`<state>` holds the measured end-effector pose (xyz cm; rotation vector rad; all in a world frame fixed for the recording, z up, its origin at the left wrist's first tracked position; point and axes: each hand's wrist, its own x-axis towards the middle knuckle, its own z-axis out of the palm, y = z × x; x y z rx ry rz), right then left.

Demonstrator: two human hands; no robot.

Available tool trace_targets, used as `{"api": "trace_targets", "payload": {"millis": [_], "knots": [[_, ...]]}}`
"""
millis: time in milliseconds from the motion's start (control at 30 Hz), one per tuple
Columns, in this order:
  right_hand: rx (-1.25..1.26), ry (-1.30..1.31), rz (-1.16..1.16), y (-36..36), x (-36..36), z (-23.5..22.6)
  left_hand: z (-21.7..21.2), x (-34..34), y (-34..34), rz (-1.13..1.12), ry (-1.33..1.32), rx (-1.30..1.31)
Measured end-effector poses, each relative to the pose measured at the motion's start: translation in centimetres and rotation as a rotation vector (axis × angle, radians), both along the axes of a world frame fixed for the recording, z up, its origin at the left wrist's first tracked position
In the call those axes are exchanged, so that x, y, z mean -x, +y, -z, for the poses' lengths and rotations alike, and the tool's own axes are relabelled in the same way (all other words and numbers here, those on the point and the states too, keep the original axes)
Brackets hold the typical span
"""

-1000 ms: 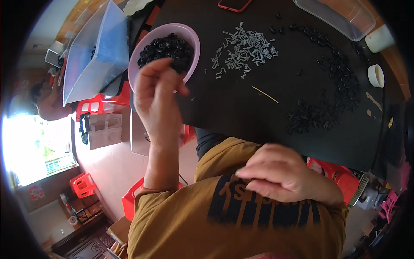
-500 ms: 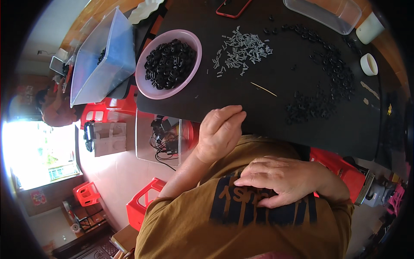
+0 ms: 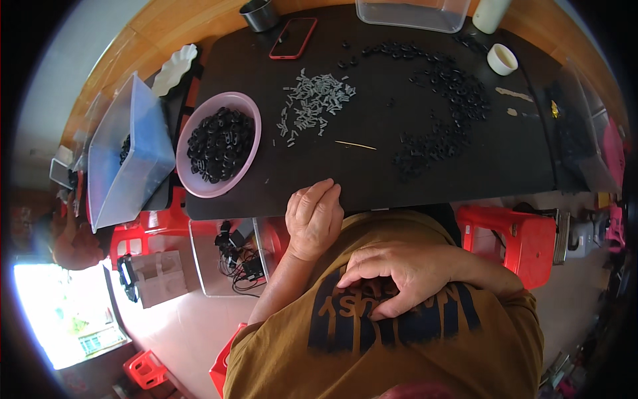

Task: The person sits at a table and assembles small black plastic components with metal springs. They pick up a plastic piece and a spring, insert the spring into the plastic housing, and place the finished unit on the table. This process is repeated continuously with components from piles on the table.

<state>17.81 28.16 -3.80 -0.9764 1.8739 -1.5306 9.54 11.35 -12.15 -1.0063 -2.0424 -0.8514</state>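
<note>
Far left, well apart from the person's left hand [image 3: 314, 218]: a translucent bin [image 3: 109, 176], standing tilted in view, bluish inside. Ahead of it, a pale wavy-edged dish [image 3: 174, 70]. Nearer, ahead and to the left of the left hand, a pink bowl [image 3: 255, 141] stands on the dark table [image 3: 379, 179], heaped with small black pieces [image 3: 219, 143]; bowl and hand are apart. Below table level, to the left of the same hand, a clear box [image 3: 206, 279] contains tangled black cables [image 3: 249, 269].

Farther ahead of the left hand: a metal cup [image 3: 259, 16], then a red-edged phone [image 3: 293, 38] lying flat.

Left hand: at the near table edge, back upward, fingers curled and bunched. Contents of the grip hidden; cannot tell whether anything is held. Directly ahead of it, a loose pile of short grey tubes [image 3: 316, 103]. Just ahead and to the right of its fingertips, a thin wooden stick [image 3: 356, 144] lies flat.

Right hand [image 3: 399, 271]: to the right of the left hand and closer to the body, over the front of the brown shirt [image 3: 392, 362]. Released; thumb well apart from fingers, shirt showing in the gap.

Ahead and to the right of the right hand, scattered black pieces [image 3: 458, 93] form a curved band; beyond, a clear tray [image 3: 412, 20]. Farther right: a white cylinder [image 3: 490, 14], a small white pot [image 3: 502, 60]. Beside the right forearm, below the tabletop, a red stool [image 3: 531, 243].
</note>
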Motion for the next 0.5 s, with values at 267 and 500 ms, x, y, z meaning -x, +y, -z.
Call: {"api": "trace_targets", "payload": {"millis": [267, 500], "knots": [[-0.010, -0.018, 0.062, -1.4, -1.3, -0.3, -1.1, -0.4, -0.1, -0.019, -0.096, 0.029], [0.016, -0.119, 0.020, -3.0, -1.3, 0.4, -1.2, -0.6, -0.4, -0.046, -0.150, 0.042]]}}
